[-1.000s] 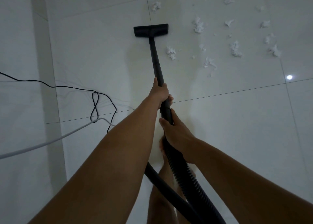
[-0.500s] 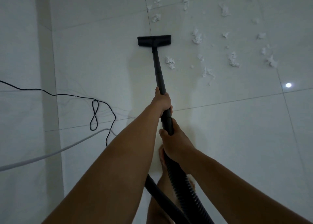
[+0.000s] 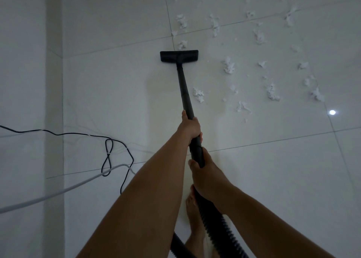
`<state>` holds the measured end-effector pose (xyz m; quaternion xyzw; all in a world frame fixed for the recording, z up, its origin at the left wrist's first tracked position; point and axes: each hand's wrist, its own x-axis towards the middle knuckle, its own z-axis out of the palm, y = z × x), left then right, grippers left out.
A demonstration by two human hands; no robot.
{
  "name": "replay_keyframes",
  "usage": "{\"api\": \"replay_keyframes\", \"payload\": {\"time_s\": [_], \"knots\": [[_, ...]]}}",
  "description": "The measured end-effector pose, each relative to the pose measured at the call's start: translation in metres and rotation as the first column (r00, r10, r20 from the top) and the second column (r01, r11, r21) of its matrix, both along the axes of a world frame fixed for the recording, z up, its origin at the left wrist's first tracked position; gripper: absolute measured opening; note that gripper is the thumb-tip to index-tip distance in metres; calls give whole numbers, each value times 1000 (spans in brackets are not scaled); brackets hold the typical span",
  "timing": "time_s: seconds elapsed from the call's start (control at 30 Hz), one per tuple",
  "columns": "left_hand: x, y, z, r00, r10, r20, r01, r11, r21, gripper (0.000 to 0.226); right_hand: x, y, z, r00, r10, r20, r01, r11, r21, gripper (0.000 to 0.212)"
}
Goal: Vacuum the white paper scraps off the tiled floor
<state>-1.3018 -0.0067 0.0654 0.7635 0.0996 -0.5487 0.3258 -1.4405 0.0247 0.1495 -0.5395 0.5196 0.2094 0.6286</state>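
Left hand [image 3: 190,128] and right hand [image 3: 207,176] both grasp wand [image 3: 184,89]. Nozzle [image 3: 179,56] on floor [image 3: 283,179], scraps [image 3: 229,66] at its 1–4 o'clock.

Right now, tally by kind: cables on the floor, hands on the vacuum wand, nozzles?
Cables: 2 (black cable, white cable)
Hands gripping the vacuum wand: 2 (left hand, right hand)
Nozzle: 1
Total: 5

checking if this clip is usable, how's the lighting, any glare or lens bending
Head view: dim, greyish light; one bright glare spot on the glossy tiled floor, near the right-hand paper scraps; the wide-angle lens fans the grout lines apart; the vacuum head looks sharp.
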Motion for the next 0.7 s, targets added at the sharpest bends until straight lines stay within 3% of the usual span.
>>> {"api": "replay_keyframes", "payload": {"time_s": [0.47, 0.7], "knots": [[45, -35, -20, 1000, -2, 15, 2, 1000, -16, 64, 45, -32, -18, 998, -69, 3, 68, 996, 57, 50], [18, -29, 17, 999, -12, -37, 12, 1000, 7, 63, 20, -34, 21, 999, 30, -26, -30, 1000, -5, 53]]}}
